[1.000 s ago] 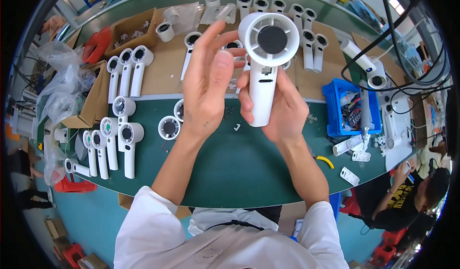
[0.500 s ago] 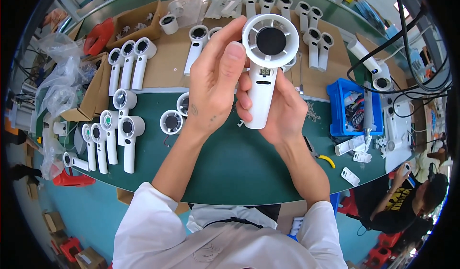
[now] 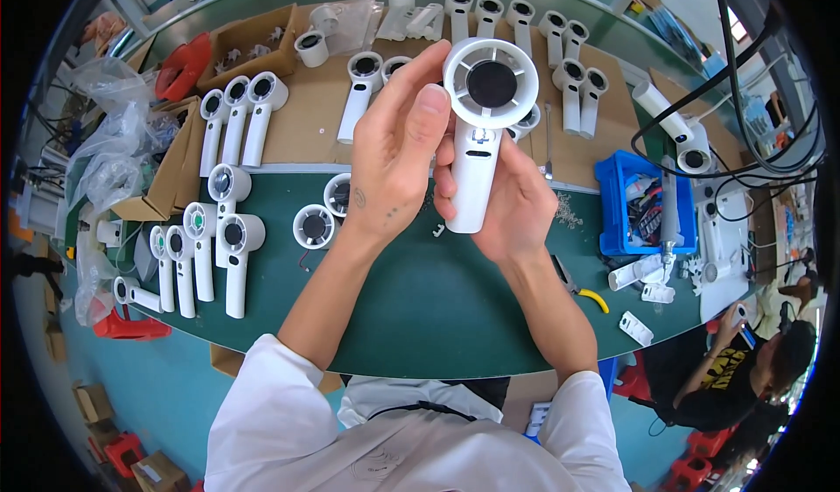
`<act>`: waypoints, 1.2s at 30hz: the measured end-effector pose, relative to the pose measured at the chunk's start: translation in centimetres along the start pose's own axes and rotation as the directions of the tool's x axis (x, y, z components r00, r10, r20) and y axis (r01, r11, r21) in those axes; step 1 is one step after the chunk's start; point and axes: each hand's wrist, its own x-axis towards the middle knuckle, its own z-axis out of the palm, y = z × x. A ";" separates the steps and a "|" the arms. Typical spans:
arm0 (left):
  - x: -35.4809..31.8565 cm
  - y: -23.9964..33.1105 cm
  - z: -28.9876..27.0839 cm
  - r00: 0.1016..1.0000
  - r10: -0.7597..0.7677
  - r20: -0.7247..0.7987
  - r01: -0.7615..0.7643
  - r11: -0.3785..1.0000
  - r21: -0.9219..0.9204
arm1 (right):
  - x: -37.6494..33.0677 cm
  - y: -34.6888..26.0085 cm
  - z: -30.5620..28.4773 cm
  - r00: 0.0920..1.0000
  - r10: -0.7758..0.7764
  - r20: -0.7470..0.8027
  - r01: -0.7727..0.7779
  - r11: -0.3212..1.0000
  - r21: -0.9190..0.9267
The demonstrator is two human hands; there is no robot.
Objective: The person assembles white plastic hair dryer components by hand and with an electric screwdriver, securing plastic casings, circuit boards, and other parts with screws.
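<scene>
Upright over the table's middle is a white handheld fan (image 3: 473, 190), with a round slotted head, a black centre disc and a small lit display on the handle. My right hand (image 3: 516, 207) wraps the handle from behind and the right, its fingertips showing at the left side. Against the left rim of the fan's head, my left hand (image 3: 398, 146) steadies it, fingers partly behind the rim and thumb bent alongside. Below and left of my hands, a loose fan head (image 3: 314, 225) with a thin wire lies on the green table (image 3: 411, 317).
Several finished-looking fans (image 3: 234, 264) stand at left, more on cardboard (image 3: 302, 142) behind. A blue bin (image 3: 619, 216) with parts sits right, near yellow-handled pliers (image 3: 581, 289) and white shells (image 3: 636, 327). Black cables (image 3: 744, 63) hang at upper right. A co-worker (image 3: 731, 361) sits at lower right.
The fan's head has tipped slightly and sits a little lower. Its display shows a different lit pattern. Both hands keep nearly the same hold.
</scene>
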 end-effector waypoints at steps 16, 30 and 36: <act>-0.7 1.1 0.1 0.956 -0.261 0.136 0.246 0.962 0.116 | -0.3 0.1 1.0 0.975 -0.152 -0.160 0.092 0.939 -0.331; -7.1 10.7 1.8 0.703 0.711 0.005 -0.649 0.644 -0.406 | -0.2 -1.6 0.5 0.990 -0.124 -0.072 0.078 0.887 -0.454; -6.7 11.2 1.5 0.763 0.646 0.021 -0.594 0.714 -0.372 | 0.1 -1.5 0.6 0.984 -0.156 -0.085 0.100 0.883 -0.459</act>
